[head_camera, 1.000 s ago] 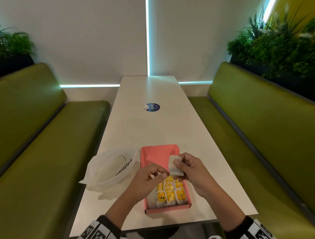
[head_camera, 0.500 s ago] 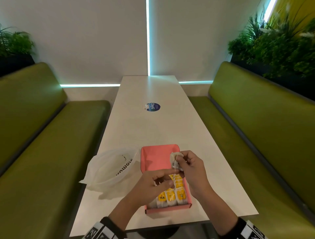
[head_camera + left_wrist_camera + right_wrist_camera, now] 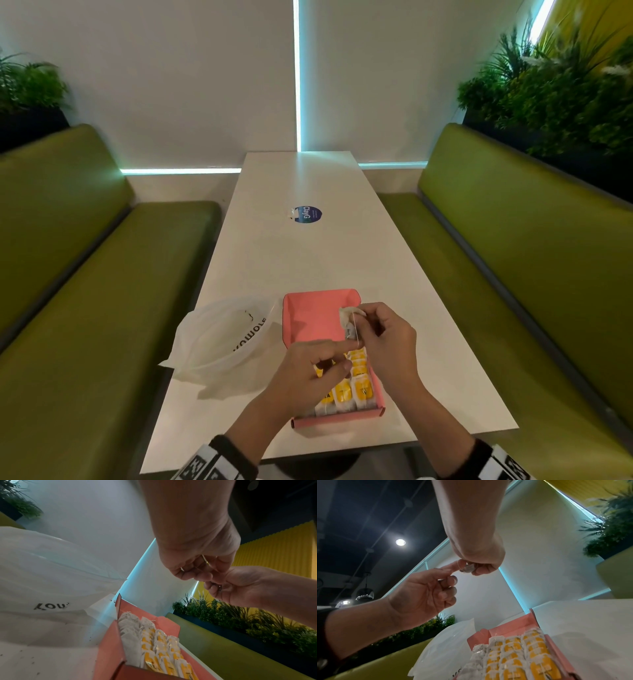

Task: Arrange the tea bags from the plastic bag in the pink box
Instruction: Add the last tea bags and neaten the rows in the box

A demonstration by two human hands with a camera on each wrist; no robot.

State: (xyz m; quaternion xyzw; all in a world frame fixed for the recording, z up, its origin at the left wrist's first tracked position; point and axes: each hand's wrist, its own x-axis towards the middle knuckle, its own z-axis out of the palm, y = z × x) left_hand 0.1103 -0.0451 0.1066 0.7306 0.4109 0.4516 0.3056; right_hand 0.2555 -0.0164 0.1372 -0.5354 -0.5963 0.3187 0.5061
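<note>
Rows of yellow-tagged tea bags [image 3: 346, 394] are packed in the near half of the pink box [image 3: 310, 317] on the table [image 3: 308, 253]. Above it, a loose tea bag [image 3: 349, 322] is pinched in the right hand [image 3: 387, 339], its string drawn by the left hand [image 3: 308, 373]. The plastic bag [image 3: 222, 335] is lying just left of the box.

Both my forearms reach in from the near edge and meet at the middle. My right hand [image 3: 383, 337] is raised, fingers curled in a tight pinch. My left hand [image 3: 310, 371] sits just nearer and lower, index finger stretched out toward the right grip, remaining fingers folded into the palm. Black cuffs ring both wrists.
</note>
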